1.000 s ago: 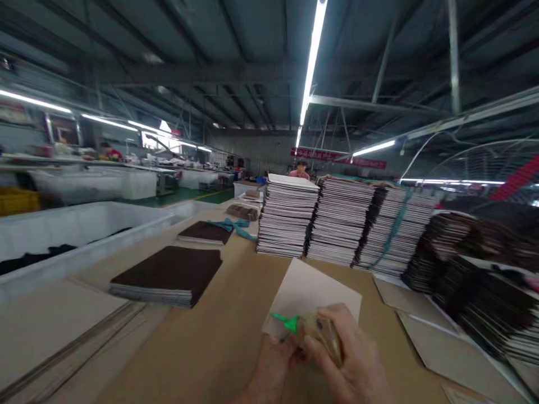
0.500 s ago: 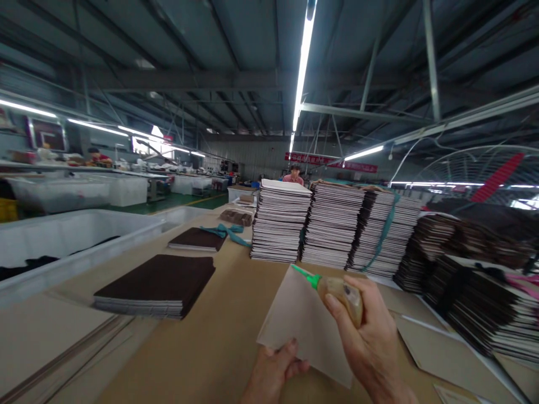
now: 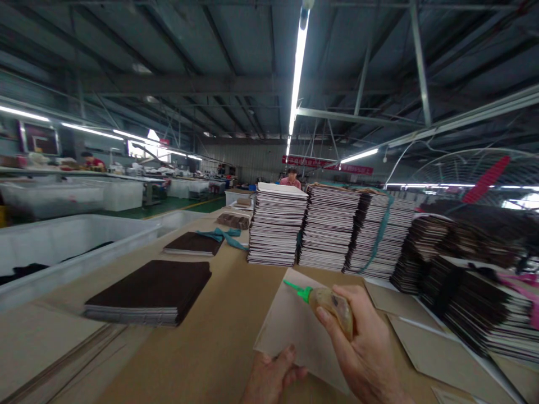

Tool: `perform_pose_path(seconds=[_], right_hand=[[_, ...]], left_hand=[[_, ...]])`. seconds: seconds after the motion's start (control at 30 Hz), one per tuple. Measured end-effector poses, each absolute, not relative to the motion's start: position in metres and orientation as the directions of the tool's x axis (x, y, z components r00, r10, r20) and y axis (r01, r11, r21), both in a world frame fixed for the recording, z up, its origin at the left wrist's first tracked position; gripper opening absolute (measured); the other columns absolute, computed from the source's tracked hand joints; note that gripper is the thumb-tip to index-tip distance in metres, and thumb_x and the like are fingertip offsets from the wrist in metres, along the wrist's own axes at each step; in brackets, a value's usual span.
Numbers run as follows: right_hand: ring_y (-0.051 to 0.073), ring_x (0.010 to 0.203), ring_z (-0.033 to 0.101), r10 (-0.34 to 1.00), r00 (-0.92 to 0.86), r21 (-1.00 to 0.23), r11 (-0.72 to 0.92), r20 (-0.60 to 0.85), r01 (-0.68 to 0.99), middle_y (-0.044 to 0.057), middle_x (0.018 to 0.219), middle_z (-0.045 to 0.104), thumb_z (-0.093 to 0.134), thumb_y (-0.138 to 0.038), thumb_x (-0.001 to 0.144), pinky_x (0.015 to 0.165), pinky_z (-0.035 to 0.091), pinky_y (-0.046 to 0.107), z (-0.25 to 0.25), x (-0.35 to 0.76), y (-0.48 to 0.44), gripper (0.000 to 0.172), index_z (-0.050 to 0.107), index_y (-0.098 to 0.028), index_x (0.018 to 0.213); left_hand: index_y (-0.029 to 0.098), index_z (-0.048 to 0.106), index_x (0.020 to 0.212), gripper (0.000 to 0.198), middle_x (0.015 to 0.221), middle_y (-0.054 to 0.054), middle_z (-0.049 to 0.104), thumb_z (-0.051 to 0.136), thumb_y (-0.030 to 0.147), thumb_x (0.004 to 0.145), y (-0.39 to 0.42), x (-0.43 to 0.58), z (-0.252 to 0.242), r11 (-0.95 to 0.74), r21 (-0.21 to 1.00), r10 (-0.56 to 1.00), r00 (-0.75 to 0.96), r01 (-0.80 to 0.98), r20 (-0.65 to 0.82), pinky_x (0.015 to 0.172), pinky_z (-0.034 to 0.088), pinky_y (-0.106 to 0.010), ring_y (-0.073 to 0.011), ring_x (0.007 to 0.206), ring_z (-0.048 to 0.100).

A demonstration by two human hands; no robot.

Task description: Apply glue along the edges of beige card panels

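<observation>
In my right hand (image 3: 364, 336) is a glue bottle (image 3: 332, 308), amber and cloudy, with the fingers closed round it. Its long green nozzle (image 3: 298, 290) points up and left over a pale grey-beige sheet (image 3: 290, 325). Whether the tip touches the sheet I cannot tell. My left hand (image 3: 273, 373) grips the sheet's near left edge, thumb on top and fingers curled beneath. The sheet is held over the brown tabletop (image 3: 202, 348); its near right corner is hidden by my right hand.
Tall stacks of dark-and-white panels (image 3: 278, 224) stand across the back. A dark stack (image 3: 147, 292) lies left, with a teal strip (image 3: 225, 235) behind it. White bins (image 3: 122, 230) line the left edge. Flat boards (image 3: 446, 348) lie right. A person (image 3: 290, 178) is behind the stacks.
The bottle's nozzle has moved from the sheet's far corner down and left, along its far left part. My left hand keeps its grip on the sheet. The view has shifted slightly.
</observation>
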State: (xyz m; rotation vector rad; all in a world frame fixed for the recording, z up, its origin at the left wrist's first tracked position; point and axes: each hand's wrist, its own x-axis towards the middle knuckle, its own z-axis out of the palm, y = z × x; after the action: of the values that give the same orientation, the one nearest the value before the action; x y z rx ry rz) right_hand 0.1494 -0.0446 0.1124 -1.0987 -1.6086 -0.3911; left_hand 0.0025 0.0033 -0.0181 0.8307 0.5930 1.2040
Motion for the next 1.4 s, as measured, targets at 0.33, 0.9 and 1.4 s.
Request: perform_pose_path(seconds=[0.33, 0.9, 1.4], right_hand=[[0.017, 0.09, 0.056, 0.435, 0.053, -0.29, 0.5, 0.899, 0.816, 0.002, 0.1, 0.056, 0.056, -0.037, 0.092, 0.074, 0.045, 0.029, 0.114, 0.147, -0.046, 0.023, 0.053, -0.022, 0.11], [0.019, 0.092, 0.055, 0.475, -0.004, -0.302, 0.566, 0.88, 0.767, 0.004, 0.102, 0.056, 0.058, -0.031, 0.091, 0.075, 0.045, 0.028, 0.094, 0.138, -0.054, 0.023, 0.051, -0.022, 0.112], [0.019, 0.087, 0.059, 0.523, -0.064, -0.285, 0.558, 0.85, 0.78, 0.006, 0.101, 0.056, 0.057, -0.032, 0.092, 0.071, 0.05, 0.027, 0.074, 0.138, -0.053, 0.025, 0.05, -0.021, 0.113]], left_hand=[[0.019, 0.06, 0.123, 0.068, 0.108, -0.013, 0.068, 0.082, 0.045, 0.065, 0.003, 0.003, -0.02, 0.145, 0.808, 0.96, 0.278, -0.571, 0.024, 0.075, 0.057, -0.043, -0.0327, 0.098, 0.064], [0.021, 0.053, 0.13, 0.061, 0.108, -0.01, 0.067, 0.075, 0.036, 0.075, -0.009, 0.0, 0.001, 0.131, 0.808, 0.962, 0.27, -0.575, 0.036, 0.073, 0.057, -0.037, -0.0263, 0.09, 0.064], [0.024, 0.054, 0.129, 0.055, 0.116, -0.01, 0.065, 0.072, 0.037, 0.079, -0.006, -0.001, -0.004, 0.114, 0.804, 0.941, 0.323, -0.583, 0.1, 0.075, 0.052, -0.034, -0.0273, 0.1, 0.061]])
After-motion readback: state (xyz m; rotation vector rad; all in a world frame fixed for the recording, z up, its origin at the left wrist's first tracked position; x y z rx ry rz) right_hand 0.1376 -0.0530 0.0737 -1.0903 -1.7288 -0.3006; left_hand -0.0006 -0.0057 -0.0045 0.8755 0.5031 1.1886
